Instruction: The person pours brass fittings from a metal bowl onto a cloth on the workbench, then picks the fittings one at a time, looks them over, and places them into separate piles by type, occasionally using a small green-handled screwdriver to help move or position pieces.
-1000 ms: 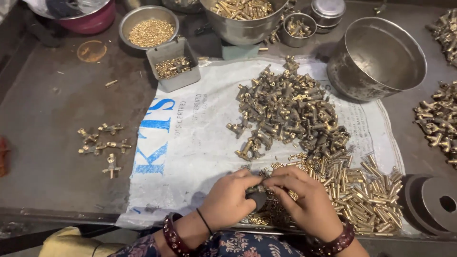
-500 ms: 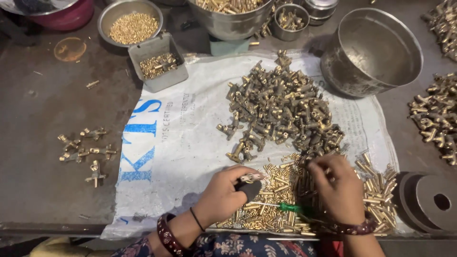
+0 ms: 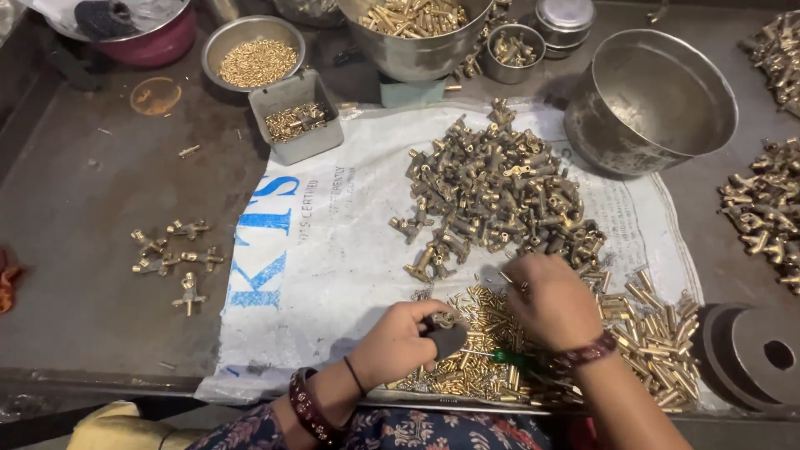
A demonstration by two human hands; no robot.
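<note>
Here, left hand (image 3: 398, 343) is clamped on a small brass valve fitting (image 3: 444, 320), approx 6 o'clock on the white printed sack (image 3: 350, 250). Best kept steady and low. Right hand (image 3: 557, 302), fingers loosely spread, empty, has moved up toward the heap of brass tee fittings (image 3: 500, 187) at 12 vs. 0.5 s ago.

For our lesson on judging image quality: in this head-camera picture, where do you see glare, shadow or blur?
Head view: glare brightens the inner wall of the empty steel bowl; the right hand is slightly smeared at its fingers over the brass fittings, while the left hand looks sharper; the white sack is evenly lit, with only soft shadows under the hands; the near table edge is dim.
</note>
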